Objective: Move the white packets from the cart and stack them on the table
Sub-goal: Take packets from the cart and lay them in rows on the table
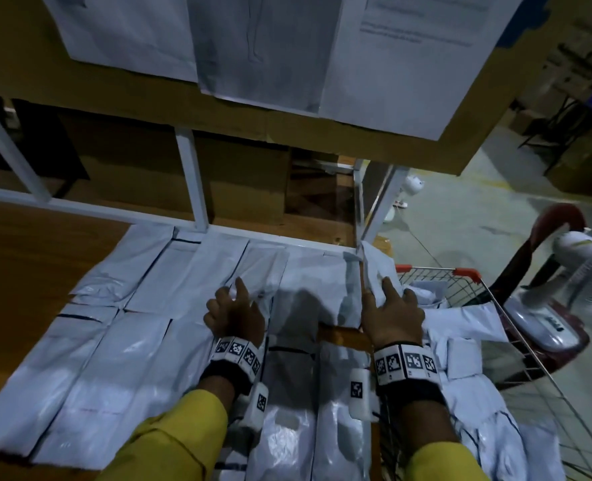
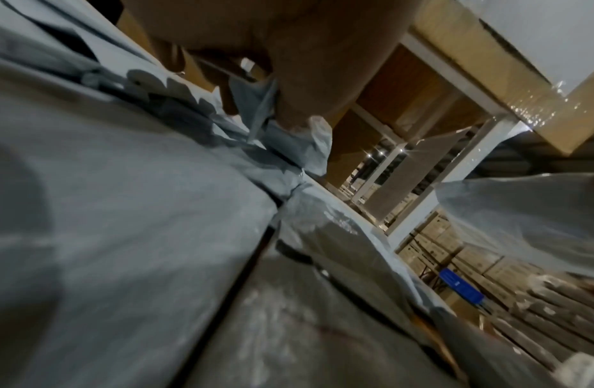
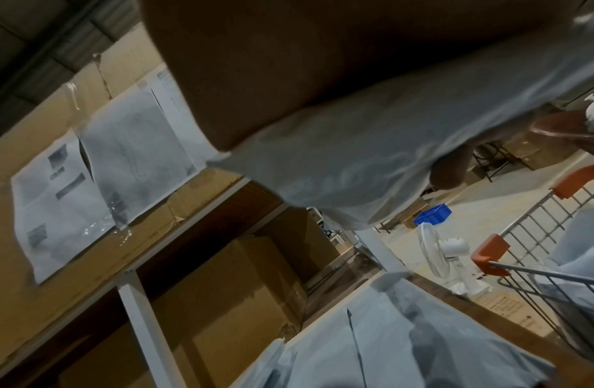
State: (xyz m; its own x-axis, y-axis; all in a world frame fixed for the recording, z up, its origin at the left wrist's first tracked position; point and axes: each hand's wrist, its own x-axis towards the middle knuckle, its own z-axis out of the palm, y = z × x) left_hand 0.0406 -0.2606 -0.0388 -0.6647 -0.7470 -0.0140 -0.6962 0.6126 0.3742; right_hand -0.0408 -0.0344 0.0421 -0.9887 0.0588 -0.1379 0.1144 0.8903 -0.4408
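Note:
White plastic packets lie in rows over the wooden table. One white packet is held between my hands at the table's far right. My left hand pinches its crumpled left edge with curled fingers. My right hand grips the right side, and the packet runs across its palm. The wire cart with orange corners stands at the right, against the table. More white packets are piled in it.
White metal shelf posts rise at the table's back edge. Above them is cardboard with paper sheets taped on. A white fan sits on a red chair beyond the cart, on the concrete floor.

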